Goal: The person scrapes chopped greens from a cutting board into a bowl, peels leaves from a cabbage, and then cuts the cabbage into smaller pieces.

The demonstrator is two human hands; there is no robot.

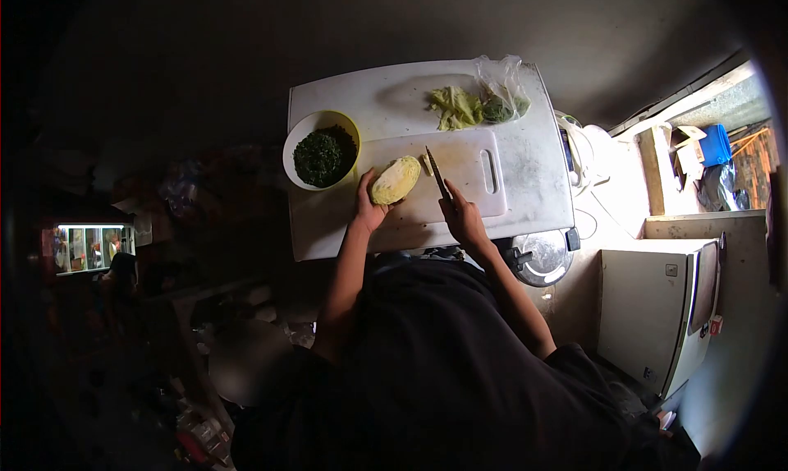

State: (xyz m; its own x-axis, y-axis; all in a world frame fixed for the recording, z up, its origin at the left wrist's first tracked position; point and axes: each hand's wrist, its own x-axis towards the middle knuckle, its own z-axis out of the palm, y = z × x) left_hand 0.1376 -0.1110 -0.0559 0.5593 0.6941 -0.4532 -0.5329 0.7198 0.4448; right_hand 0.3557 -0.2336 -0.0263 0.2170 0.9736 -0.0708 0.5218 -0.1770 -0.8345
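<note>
My left hand (373, 205) holds a pale yellow-green cabbage piece (396, 181), its cut face turned up, over the left part of a white cutting board (460, 179). Just to the right, my right hand (465, 220) is closed around the handle of a knife (437, 174), whose dark blade points away from me. A small pale scrap (427, 164) lies on the board beside the blade. Left of the board, a bowl (355, 126) with a yellow-green rim contains dark green chopped leaves (325, 156).
Loose light green leaves (456, 108) and a clear plastic bag (504, 89) with greens lie at the back of the white table (538, 171). A round lidded pot (543, 259) is beyond its right front edge. A white fridge (648, 311) stands at the right.
</note>
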